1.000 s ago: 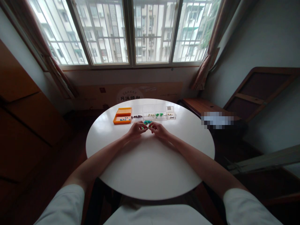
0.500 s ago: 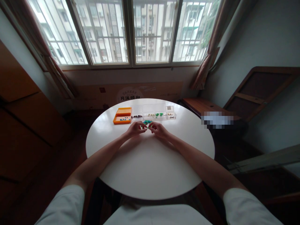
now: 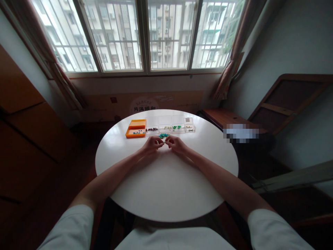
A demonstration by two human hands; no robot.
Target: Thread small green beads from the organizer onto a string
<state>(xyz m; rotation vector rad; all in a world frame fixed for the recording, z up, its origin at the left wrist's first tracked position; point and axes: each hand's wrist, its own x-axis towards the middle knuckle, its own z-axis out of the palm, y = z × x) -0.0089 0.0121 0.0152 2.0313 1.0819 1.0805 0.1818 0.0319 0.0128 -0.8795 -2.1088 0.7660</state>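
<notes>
Over the far half of the white round table (image 3: 166, 187), my left hand (image 3: 153, 143) and my right hand (image 3: 175, 143) meet with fingertips almost touching. Both are closed in a pinch. A small green piece (image 3: 164, 142) shows between the fingertips, too small to name more exactly. Right behind them lies a little heap of blue, green and dark pieces (image 3: 163, 135), partly covered by my fingers.
An orange open box (image 3: 128, 134) with small blue pieces stands at the far left of the table. Beside it, clear plastic boxes (image 3: 170, 131) hold brown, pale and green pieces. A smaller clear box (image 3: 191, 121) stands at their right end. Beyond is a barred window.
My hands have barely shifted; the left fingers have changed their pinch slightly. The boxes and the heap have stayed where they were.
</notes>
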